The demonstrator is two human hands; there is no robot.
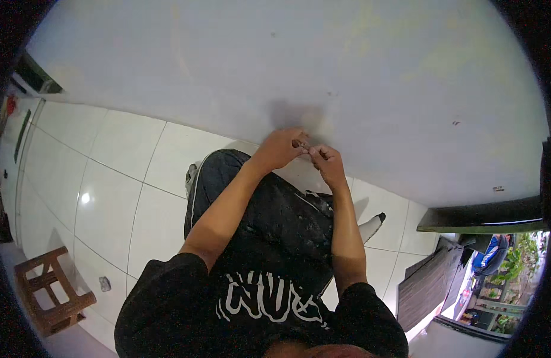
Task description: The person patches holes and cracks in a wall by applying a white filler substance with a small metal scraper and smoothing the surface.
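Small piece [303, 144] is up in the fingertips, in the gap between left hand [279, 149] and right hand [329, 166]. Sits just right of the left thumb and index, just up-left of the right thumb tip. Too small and blurred to call its shape or material (brownish, best I can say).

Left hand: fingers curled, thumb and index pinching the piece. Right hand: thumb and index also pinched on it, other fingers folded in. Hands nearly touching at the tips.

Both hands are in front of the pale wall [227, 53], near the floor's wall-side edge, beyond the dark trousers [275, 206]. Their shadow [296, 113] falls on the wall just above.

Rest of the white tiled floor [111, 179]: brown open-frame stool [39, 292] toward its lower-left corner, grey lump [105, 283] just right of that. White sock [371, 229] with dark toe near the wall-side edge, right of the trousers. All well apart from the piece.
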